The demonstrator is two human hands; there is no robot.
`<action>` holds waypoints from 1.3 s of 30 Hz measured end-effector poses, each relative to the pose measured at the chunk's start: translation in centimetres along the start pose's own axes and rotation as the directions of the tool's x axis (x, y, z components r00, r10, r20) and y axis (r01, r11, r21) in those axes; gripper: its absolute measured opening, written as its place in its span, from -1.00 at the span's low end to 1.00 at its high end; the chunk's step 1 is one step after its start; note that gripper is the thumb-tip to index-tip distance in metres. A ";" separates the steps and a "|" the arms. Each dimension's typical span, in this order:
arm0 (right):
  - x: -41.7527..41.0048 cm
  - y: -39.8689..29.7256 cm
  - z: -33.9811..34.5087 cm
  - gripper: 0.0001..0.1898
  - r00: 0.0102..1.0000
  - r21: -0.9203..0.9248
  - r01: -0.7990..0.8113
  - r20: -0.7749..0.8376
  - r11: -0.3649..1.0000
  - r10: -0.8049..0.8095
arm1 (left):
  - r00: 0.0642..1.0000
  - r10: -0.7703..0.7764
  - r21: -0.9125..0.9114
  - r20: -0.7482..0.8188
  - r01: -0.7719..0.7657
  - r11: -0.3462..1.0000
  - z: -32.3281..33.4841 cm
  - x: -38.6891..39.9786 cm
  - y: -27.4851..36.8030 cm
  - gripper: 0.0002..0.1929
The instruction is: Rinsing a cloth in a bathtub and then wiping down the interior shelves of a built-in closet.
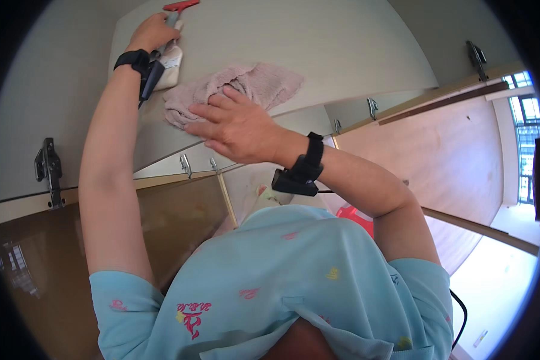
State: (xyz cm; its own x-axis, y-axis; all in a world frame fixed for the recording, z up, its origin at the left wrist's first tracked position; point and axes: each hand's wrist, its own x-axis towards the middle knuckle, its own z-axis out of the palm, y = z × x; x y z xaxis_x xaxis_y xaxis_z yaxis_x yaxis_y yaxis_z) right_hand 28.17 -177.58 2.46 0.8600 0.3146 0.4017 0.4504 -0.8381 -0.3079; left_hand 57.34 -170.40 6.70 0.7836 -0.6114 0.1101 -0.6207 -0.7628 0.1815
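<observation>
Inside a cabinet, a pinkish-grey cloth (270,81) lies crumpled on the pale shelf (333,54). My right hand (238,126) rests on its near edge with the fingers spread. My left hand (155,33) is farther in, at the shelf's left side, closed around the grey handle of a scraper with a red head (181,6). Beneath that hand and wrist lies a whitish cloth or pouch (170,67), partly hidden. Whether the left fingers also grip it, I cannot tell.
Metal hinges sit on the cabinet's side walls, one at left (49,173) and one at right (477,58). A glossy brown door (180,211) stands open at left, a pale pinkish door (432,153) at right. Something red (355,219) shows low behind my right arm.
</observation>
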 end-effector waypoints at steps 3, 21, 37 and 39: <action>-3.9 2.8 -1.8 -0.58 0.972 -0.085 -0.107 -0.221 0.991 0.086 | 0.998 -0.048 0.089 -0.038 0.051 0.995 0.1 -0.7 -0.3 -0.30; -21.9 26.3 -15.0 -0.58 0.538 -0.180 -0.826 -0.536 0.535 0.651 | 0.902 0.301 -0.276 -0.310 -0.389 0.879 -6.2 -14.4 10.9 -0.48; -20.0 21.0 -13.1 -0.72 0.495 -0.005 -0.729 -0.695 0.685 0.521 | 0.668 0.716 -0.790 -0.200 -0.543 0.286 9.5 -24.2 20.8 -0.78; -20.7 17.8 -11.6 -0.63 0.625 -0.123 -0.680 -0.613 0.722 0.484 | 0.678 0.720 -0.833 -0.148 -0.478 0.279 11.6 -24.7 21.2 -0.78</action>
State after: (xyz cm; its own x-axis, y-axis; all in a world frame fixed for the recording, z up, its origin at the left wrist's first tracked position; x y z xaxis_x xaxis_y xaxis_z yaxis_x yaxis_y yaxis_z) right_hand 15.56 -204.19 -1.33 0.6084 -0.4823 0.6302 -0.2892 -0.8743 -0.3899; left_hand 24.53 -173.88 -3.47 0.0885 -0.9327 0.3496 -0.5255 0.2544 0.8119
